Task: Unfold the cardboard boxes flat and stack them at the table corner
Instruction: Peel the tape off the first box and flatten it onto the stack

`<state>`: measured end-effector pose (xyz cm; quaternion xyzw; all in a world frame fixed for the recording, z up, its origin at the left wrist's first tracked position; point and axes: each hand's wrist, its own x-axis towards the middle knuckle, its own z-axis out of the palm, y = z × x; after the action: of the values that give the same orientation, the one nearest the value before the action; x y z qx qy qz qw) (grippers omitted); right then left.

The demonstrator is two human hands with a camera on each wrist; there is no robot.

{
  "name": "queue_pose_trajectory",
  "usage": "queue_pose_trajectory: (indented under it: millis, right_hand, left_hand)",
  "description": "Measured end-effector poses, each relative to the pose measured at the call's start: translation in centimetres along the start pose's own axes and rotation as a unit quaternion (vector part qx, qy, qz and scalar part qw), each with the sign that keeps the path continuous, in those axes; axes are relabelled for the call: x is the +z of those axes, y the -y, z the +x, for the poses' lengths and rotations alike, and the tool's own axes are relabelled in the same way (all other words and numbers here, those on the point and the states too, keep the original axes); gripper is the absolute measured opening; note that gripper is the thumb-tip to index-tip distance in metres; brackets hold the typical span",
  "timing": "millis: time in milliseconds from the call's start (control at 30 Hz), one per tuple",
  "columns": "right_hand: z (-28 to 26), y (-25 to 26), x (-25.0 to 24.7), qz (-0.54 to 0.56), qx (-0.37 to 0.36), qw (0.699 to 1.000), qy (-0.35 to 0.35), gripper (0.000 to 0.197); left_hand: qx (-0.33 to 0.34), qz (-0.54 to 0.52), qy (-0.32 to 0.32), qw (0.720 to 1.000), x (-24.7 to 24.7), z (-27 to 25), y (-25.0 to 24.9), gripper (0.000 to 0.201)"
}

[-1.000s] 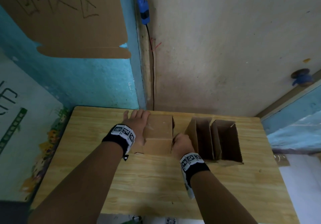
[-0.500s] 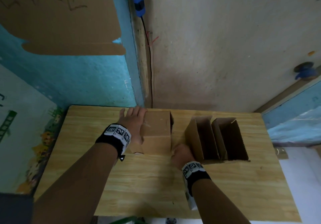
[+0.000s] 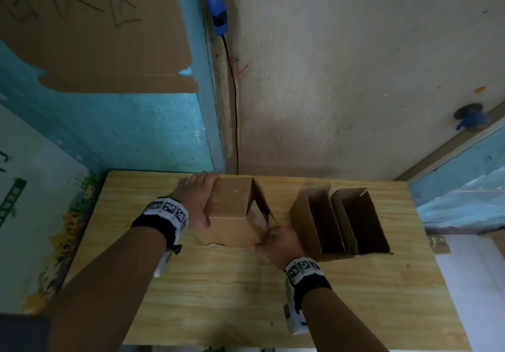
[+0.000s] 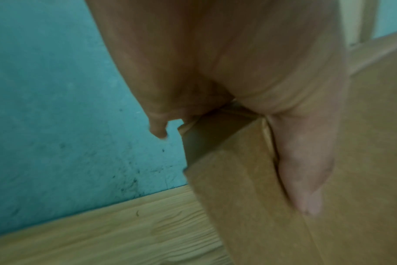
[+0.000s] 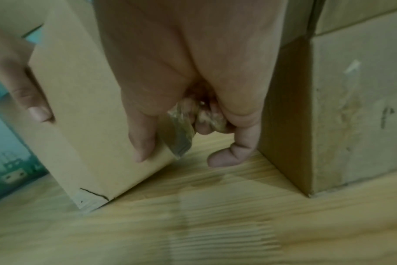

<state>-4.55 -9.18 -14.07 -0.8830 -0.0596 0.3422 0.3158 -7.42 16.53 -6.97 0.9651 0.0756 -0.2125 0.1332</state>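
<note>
A closed brown cardboard box (image 3: 229,209) stands tilted on the wooden table (image 3: 246,297) near its far edge. My left hand (image 3: 195,201) grips its left side, thumb on the front face (image 4: 304,179) and fingers round the back. My right hand (image 3: 274,238) is at the box's lower right corner (image 5: 97,136) and pinches a crumpled strip of clear tape (image 5: 181,136) that comes off the box. The box's right end flap (image 3: 259,201) hangs open. Two open-topped boxes (image 3: 314,220) (image 3: 358,220) stand side by side just right of my right hand.
The table stands in a room corner, with a blue wall (image 3: 123,133) behind on the left and a beige wall (image 3: 341,92) on the right. A cable (image 3: 235,119) runs down the corner. A cardboard sheet (image 3: 95,37) hangs on the blue wall.
The box has tipped up and its right end flap has swung open. My right hand has drawn back toward me with the tape strip. My left hand stays on the box's left side.
</note>
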Motion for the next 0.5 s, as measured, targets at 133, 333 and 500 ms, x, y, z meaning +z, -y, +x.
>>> queue_pose_trajectory:
  millis: [133, 333, 500]
  right_hand:
    - [-0.3, 0.3, -0.9, 0.092, -0.019, 0.994, -0.046, 0.049]
    - [-0.3, 2.2, -1.8, 0.030, -0.123, 0.989, -0.070, 0.052]
    - [-1.0, 4.5, -3.2, -0.100, -0.170, 0.977, -0.075, 0.051]
  left_hand:
    - [-0.020, -0.181, 0.002, 0.983, 0.1, -1.5, 2.2, 0.125]
    - [-0.006, -0.350, -0.047, 0.936, 0.9, -2.5, 2.6, 0.150]
    - [0.068, -0.325, -0.122, 0.935, -0.3, -3.3, 0.8, 0.137]
